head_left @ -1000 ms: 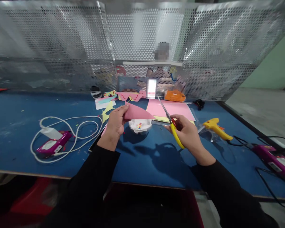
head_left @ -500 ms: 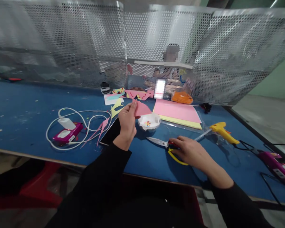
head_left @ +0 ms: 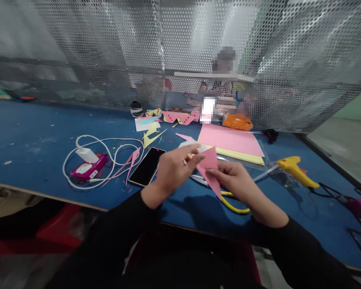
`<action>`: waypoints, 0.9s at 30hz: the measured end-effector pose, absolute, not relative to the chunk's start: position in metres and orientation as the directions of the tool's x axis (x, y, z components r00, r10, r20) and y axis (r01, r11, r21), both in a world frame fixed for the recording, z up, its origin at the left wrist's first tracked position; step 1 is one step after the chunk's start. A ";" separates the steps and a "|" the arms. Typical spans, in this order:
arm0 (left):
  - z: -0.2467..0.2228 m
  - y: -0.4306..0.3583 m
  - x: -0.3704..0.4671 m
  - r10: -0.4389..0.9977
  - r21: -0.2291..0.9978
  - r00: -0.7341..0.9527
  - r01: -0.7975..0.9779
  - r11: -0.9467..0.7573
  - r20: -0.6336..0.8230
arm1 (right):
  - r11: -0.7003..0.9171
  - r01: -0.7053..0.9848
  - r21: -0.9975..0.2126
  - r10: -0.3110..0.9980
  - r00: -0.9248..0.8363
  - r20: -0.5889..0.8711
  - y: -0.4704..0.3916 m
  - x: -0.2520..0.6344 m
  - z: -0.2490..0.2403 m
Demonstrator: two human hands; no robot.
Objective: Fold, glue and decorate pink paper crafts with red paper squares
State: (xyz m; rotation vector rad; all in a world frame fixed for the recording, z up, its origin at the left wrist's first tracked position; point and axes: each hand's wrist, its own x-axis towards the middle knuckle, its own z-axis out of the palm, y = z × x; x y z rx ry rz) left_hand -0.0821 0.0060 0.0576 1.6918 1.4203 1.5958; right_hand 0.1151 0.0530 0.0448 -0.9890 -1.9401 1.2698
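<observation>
A folded-looking pink paper piece [head_left: 209,164] is up above the table, pointed at its lower end. My right hand [head_left: 236,178] pinches its right edge between thumb and fingers. At its left side, my left hand [head_left: 177,166] has its fingers closed against the paper's edge; whether it grips it is hard to tell. Scissors with yellow and red handles [head_left: 236,208] lie on the table below the paper, partly covered by it and my right hand. Behind my left hand a white bowl [head_left: 188,143] is mostly hidden.
A phone [head_left: 147,166], a purple box with a white cable [head_left: 88,168] and paper scraps lie left. Pink and yellow sheets [head_left: 233,140] are behind. A yellow glue gun [head_left: 297,170] lies right. Perforated metal panels [head_left: 108,52] stand behind; a person is beyond.
My right hand has let go of the scissors and taken hold of the pink paper. My left hand and the paper have moved right and lower. A pink sliver now lies by the bowl.
</observation>
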 end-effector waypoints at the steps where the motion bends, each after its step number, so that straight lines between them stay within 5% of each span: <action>1: 0.060 0.007 -0.099 0.834 0.834 -0.284 0.450 -0.320 0.473 | 0.254 0.251 -0.934 0.871 -0.479 0.108 0.054 0.121 0.043; 3: 0.062 0.010 -0.140 0.721 0.769 -0.509 0.637 -0.052 0.470 | 0.238 0.252 -0.938 0.931 -0.335 0.146 0.055 0.136 0.040; 5: 0.060 0.012 -0.180 0.710 0.625 -0.559 0.751 0.214 0.428 | 0.225 0.265 -0.938 0.962 -0.212 0.171 0.053 0.153 0.037; 10: 0.039 0.016 -0.223 0.785 0.439 -0.534 0.815 0.379 0.314 | 0.210 0.307 -0.928 0.977 -0.101 0.187 0.031 0.170 0.024; 18: 0.063 0.031 -0.222 0.835 0.258 -0.458 0.884 0.390 0.305 | 0.293 0.323 -0.900 0.951 -0.193 0.240 0.010 0.174 0.006; 27: 0.069 0.188 -0.194 0.943 0.106 -0.204 0.978 0.182 0.264 | 0.400 0.384 -0.832 0.916 -0.184 0.356 0.010 0.181 -0.009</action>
